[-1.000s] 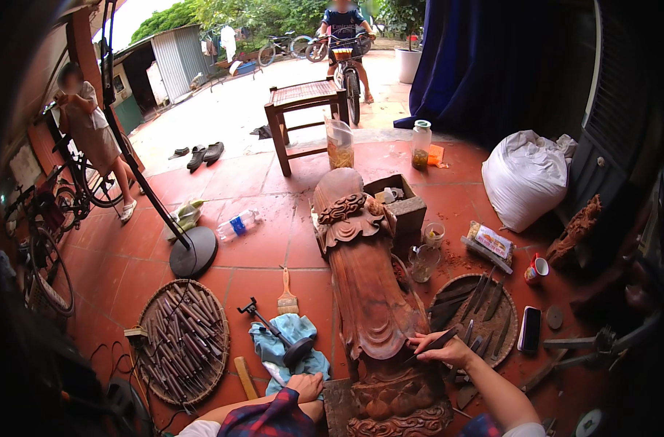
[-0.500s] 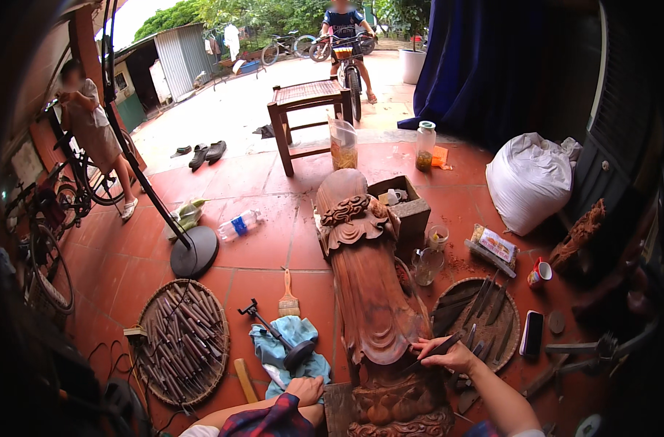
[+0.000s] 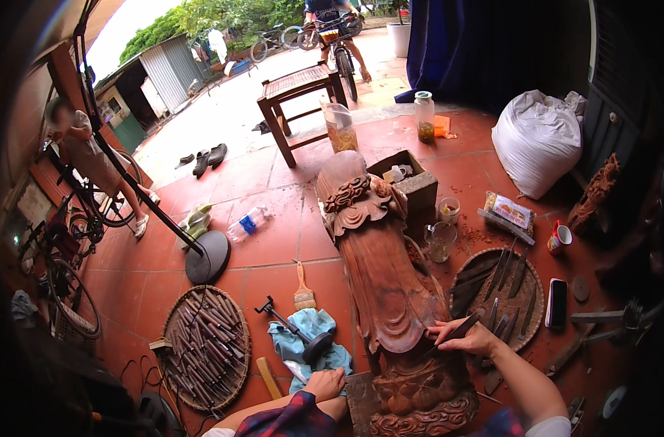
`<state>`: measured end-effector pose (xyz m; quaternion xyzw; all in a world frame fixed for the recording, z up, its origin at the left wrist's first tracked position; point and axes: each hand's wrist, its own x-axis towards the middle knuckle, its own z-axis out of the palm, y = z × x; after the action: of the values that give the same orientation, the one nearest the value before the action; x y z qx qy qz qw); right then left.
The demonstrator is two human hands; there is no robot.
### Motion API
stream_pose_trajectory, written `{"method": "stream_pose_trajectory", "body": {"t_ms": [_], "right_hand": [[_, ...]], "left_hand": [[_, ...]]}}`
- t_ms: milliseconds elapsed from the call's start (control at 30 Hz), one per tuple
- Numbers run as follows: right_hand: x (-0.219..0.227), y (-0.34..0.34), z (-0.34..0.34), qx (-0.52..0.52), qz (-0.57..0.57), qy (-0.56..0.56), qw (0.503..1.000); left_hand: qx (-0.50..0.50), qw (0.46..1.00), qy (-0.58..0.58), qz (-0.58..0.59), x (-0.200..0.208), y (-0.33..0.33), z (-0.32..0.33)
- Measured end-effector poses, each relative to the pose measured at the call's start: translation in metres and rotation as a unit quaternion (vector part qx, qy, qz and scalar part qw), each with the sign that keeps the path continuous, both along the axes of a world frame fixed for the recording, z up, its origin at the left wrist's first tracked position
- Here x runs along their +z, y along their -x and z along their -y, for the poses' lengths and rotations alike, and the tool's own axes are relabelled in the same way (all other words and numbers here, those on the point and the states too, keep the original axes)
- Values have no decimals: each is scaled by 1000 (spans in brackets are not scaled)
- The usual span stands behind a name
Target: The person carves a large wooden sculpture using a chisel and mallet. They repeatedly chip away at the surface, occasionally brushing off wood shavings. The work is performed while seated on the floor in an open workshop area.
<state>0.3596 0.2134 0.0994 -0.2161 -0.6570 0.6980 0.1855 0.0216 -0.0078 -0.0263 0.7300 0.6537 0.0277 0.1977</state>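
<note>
A reddish-brown wooden statue (image 3: 390, 288), carved with flowing folds, lies in front of me with its ornate base (image 3: 423, 397) nearest. My right hand (image 3: 467, 336) grips a carving tool (image 3: 463, 325) by its dark handle. Its thin blade slants down to the left, at the recess between the folds and the base; whether the tip touches the wood is unclear. Beside the base's left edge rests my left hand (image 3: 326, 384), curled with knuckles up, just below a light-blue cloth (image 3: 333, 358). Whatever its fingers may hold is hidden.
Left, a round basket (image 3: 242, 364) carries many chisels; right, another basket (image 3: 539, 309) holds flat blades. A phone (image 3: 556, 302), glass mug (image 3: 441, 242) and paper cup (image 3: 559, 238) stand right. A brush (image 3: 303, 295) and stand base (image 3: 208, 257) lie left. Two people are farther off.
The view has tilted and shifted, so the floor things appear moved right. My right hand keeps its grip on the tool near the same recess; my left hand stays beside the base.
</note>
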Motion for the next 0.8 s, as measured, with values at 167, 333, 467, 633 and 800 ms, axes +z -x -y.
{"method": "stream_pose_trajectory", "body": {"t_ms": [167,333,467,633,800], "right_hand": [[-2,1,-4,15,-11,-8,1000],[-3,0,-3,8,-9,-4,1000],[-1,2,-2,8,-10,-7,1000],[-3,1,-3,2,-9,-3,1000],[-2,1,-2,4,4,-2,1000]], "left_hand": [[-9,999,-39,9,0,3,-3],[-4,999,-44,14,3,0,-2],[-1,999,-37,4,-2,2,-1],[0,999,-44,9,-5,2,-2],[12,1000,-10,-1,-2,1,-1]]}}
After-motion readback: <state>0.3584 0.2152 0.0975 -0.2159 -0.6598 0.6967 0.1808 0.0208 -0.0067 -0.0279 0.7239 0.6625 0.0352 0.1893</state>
